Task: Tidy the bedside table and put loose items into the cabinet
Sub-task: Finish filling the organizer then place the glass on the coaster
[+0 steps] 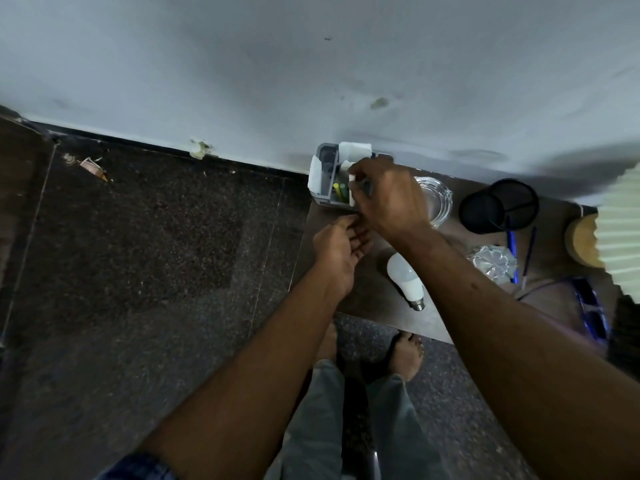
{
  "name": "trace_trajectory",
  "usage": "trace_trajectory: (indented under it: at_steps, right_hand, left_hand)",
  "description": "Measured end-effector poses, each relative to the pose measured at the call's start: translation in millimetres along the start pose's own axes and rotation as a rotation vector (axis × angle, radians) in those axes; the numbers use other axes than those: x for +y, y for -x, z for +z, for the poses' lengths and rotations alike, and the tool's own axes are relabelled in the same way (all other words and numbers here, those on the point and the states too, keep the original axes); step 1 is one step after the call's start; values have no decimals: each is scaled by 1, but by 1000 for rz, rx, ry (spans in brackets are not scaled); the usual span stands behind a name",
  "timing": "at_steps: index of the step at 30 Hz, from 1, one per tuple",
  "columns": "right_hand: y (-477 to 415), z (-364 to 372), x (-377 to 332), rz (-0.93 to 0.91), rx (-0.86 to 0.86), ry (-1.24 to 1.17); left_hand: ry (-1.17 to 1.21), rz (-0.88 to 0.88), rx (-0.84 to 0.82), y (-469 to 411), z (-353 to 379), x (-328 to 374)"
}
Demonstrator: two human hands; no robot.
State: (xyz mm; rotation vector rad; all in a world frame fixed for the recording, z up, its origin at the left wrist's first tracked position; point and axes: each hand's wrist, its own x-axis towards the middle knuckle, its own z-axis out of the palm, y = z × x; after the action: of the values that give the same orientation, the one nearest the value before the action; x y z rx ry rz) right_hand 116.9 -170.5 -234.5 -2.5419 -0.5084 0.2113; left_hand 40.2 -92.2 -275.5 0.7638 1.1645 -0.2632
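A grey organiser box [323, 174] stands at the far left corner of the brown bedside table [374, 296], against the wall. White paper hangs over its rim and yellow-green markers show inside. My right hand [388, 195] hovers over the box and pinches a slim white object [352, 190] that points down into it. My left hand [341, 249] lies just below, palm up, fingers loosely extended near the box's front edge, holding nothing that I can see. A white light bulb [405, 277] lies on the table beside my right forearm.
A glass ashtray [438, 202] sits behind my right hand. Further right are a black mesh pen cup [498, 206], crumpled foil [493, 263], blue pens [512, 249], dark-lensed glasses [588, 306] and a pleated lamp shade [620, 233]. Dark stone floor lies left; my bare feet stand below.
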Motion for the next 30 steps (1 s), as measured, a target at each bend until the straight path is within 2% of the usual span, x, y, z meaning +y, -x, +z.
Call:
trace_trajectory:
  at_steps: [5, 15, 17, 22, 30]
  right_hand:
    - [-5, -1, 4, 21, 34, 11]
    - [-7, 14, 7, 21, -65, 139]
    - [-4, 12, 7, 60, -19, 54]
    - [32, -3, 15, 307, 267, -324]
    - [129, 6, 31, 487, 265, -460]
  left_hand:
    - [-17, 1, 6, 0, 2, -1]
    - [-45, 15, 11, -1, 2, -5]
    - [-48, 12, 13, -1, 1, -5]
    - [-68, -3, 13, 3, 2, -9]
    - [-252, 77, -11, 24, -3, -40]
